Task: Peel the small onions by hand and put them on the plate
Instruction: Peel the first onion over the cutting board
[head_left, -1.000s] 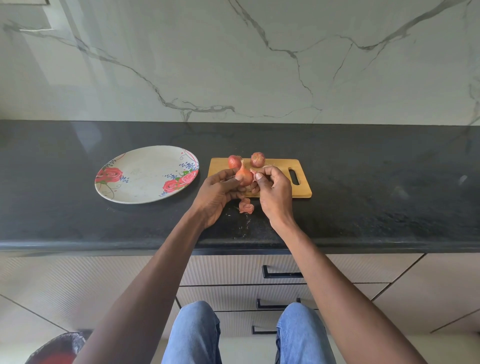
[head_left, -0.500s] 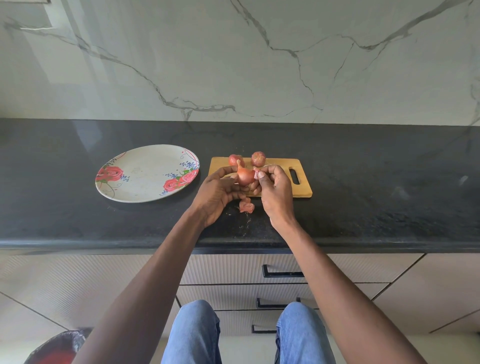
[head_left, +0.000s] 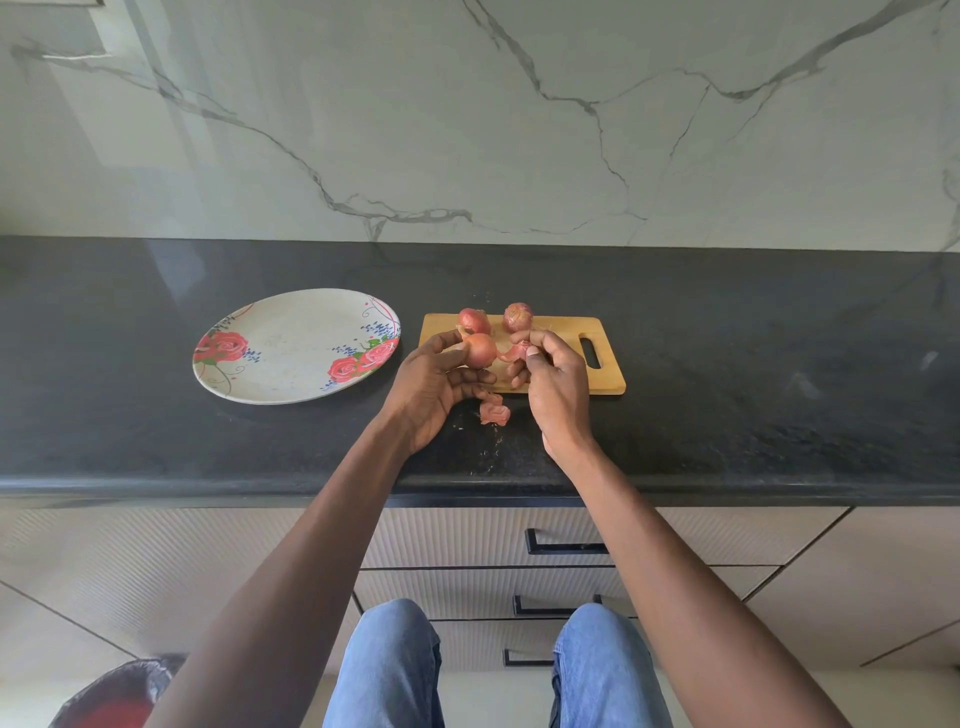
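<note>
My left hand (head_left: 434, 387) holds a small pinkish onion (head_left: 480, 351) between thumb and fingers, just above the near left corner of the wooden cutting board (head_left: 605, 376). My right hand (head_left: 558, 387) pinches a strip of onion skin (head_left: 511, 353) that still hangs from that onion. Two more unpeeled onions, one on the left (head_left: 474, 319) and one on the right (head_left: 517, 317), sit at the board's far edge. The flowered plate (head_left: 291, 345) lies to the left with nothing on it.
A curl of peeled skin (head_left: 494, 413) lies on the black counter (head_left: 753, 405) between my hands, with small flakes around it. Drawers with dark handles (head_left: 563, 546) are below the counter edge. A dark bin (head_left: 111, 699) shows at the bottom left.
My hands have drawn apart: the right hand pulled a strip of skin off to the right while the left hand kept the onion.
</note>
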